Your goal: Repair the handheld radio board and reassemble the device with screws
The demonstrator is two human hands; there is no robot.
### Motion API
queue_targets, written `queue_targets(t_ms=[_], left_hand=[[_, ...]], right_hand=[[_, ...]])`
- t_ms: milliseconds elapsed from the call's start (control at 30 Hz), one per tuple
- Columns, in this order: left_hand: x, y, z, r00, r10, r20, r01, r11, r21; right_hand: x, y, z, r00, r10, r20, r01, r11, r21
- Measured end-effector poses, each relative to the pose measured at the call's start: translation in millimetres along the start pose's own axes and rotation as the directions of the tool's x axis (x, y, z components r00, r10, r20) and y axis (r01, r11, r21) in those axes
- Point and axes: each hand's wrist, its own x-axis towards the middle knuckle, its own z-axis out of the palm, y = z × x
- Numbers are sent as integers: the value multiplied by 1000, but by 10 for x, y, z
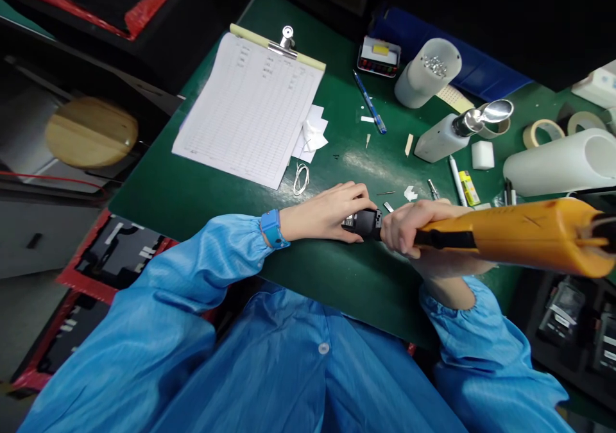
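Observation:
My right hand point(418, 231) is wrapped round an orange electric screwdriver point(520, 231) with a long black switch lever. Its dark tip end points left and meets a small black device point(366, 222) on the green table. Whether the bit sits in a screw cannot be made out. My left hand point(332, 213) grips the device from its left side, fingers over the top and thumb along the near edge. Part of the device, with light-coloured keys or markings, is covered by those fingers. Just beyond the device lie a thin metal bit point(386, 193) and a small metal piece point(388, 207).
A clipboard with a printed form point(255, 109) lies at the far left, near a white cord loop point(301, 179). Farther back are a blue pen point(369, 102), a white cup of screws point(426, 74) and a pump bottle point(443, 138). Tape rolls point(543, 133) stand right; trayed devices point(561, 311) sit lower right.

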Motion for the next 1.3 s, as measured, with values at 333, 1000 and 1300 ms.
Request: queue_targets(t_ms=[333,1000,1300], left_hand=[[19,-163,-228,972,-35,-233,51,997,64],[165,-598,-434,842,-361,-401,495,812,308],[180,-492,-364,880,-277,-386,428,814,393]], right_hand=[[118,-393,-58,989,-1,-146,6,999,35],[228,193,-521,990,-137,-42,141,985,98],[232,-35,-346,991,-113,-67,118,991,67]])
